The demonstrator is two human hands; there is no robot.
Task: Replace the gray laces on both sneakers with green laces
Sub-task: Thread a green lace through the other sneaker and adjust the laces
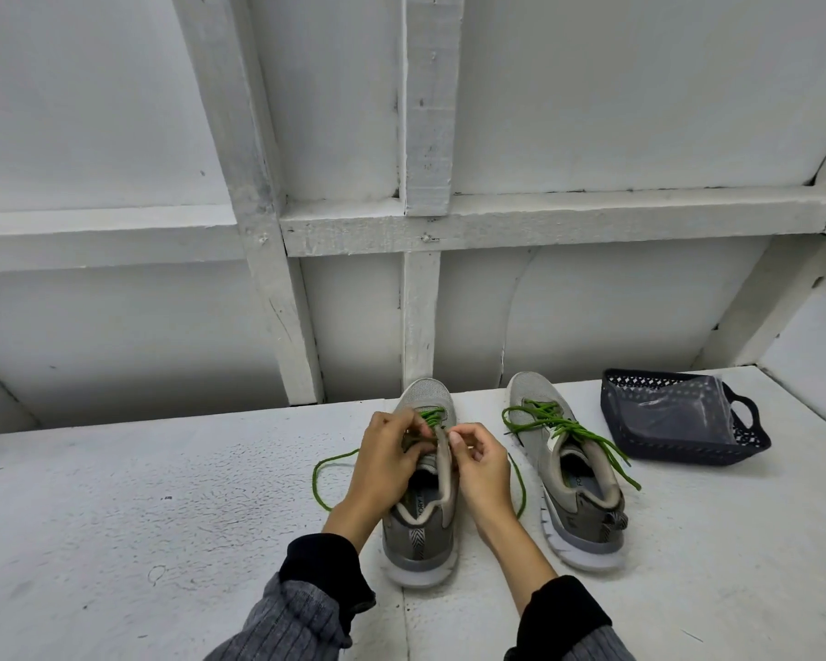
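Where sneakers (563, 469) stand, basket (754, 443) holds bag (673, 412).

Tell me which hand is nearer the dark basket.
Right. The right hand works at the left sneaker, closer to the basket; the left hand is farther away.

My left hand (386, 458) and right hand (480, 462) cover the near sneaker's (420, 531) eyelets at twelve o'clock; my fingertips' hold on its green lace (327, 474) is unclear. Both sleeves (301, 613) leave at six o'clock.
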